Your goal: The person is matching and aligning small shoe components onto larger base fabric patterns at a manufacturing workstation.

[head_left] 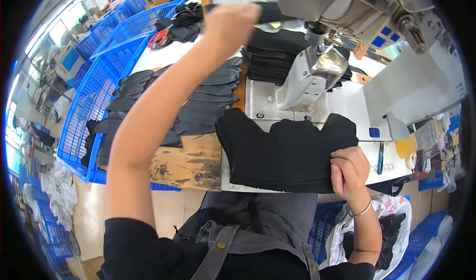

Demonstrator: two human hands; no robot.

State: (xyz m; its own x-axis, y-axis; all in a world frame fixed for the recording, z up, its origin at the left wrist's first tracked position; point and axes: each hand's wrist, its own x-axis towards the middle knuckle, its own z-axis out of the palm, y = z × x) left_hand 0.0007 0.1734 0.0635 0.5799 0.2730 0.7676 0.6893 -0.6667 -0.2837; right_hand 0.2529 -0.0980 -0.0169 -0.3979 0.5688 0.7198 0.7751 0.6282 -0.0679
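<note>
My left hand (230,27) is raised at the upper middle, blurred and closed like a fist. Dark cloth (272,13) shows right beside it and seems to be in its grasp. Below lies a stack of black fabric pieces (282,153) with a scalloped upper edge, at the table's near edge. My right hand (351,171) pinches this stack at its right edge, thumb on top. A sewing machine (337,12) stands beyond the stack, its metal post (310,77) rising from the bed.
Another pile of black pieces (270,57) sits left of the post. Grey fabric pieces (203,111) overlap across the left side. Red-handled scissors (159,38) lie by blue crates (94,101). A green pen-like tool (380,158) and a white bag (396,205) are at right.
</note>
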